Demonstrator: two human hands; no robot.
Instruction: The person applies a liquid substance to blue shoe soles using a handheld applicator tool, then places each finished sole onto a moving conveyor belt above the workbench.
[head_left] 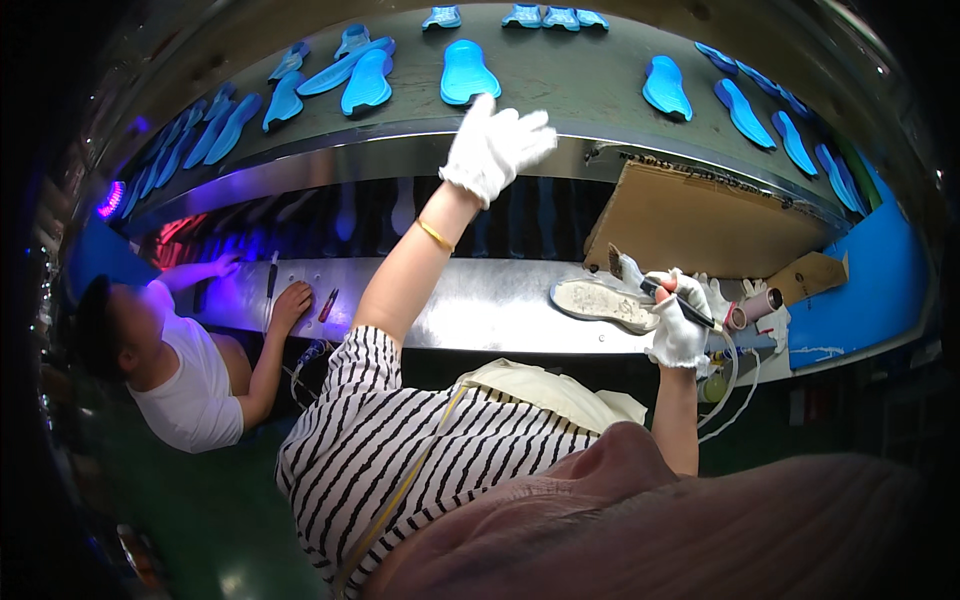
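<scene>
My left hand [497, 147], in a white glove, reaches over the metal edge of the upper shelf with its fingers apart. One fingertip is at the near end of a blue shoe sole [468, 72]; whether it touches cannot be told. Low at the right, my right hand [683, 322] wears a white glove with some bare fingertips and is closed round a dark-handled brush [628, 270] with a pale hose running from it. Under the bristles, a worn, whitish sole-shaped piece [598, 302] lies on the metal ledge [470, 300].
More blue soles [366, 82] are spread over the dark upper surface [570, 80]. A cardboard sheet [680, 220] leans at the right, near a spool [765, 302]. At the left, a co-worker in white [200, 385] rests a hand beside a red-handled tool [328, 304].
</scene>
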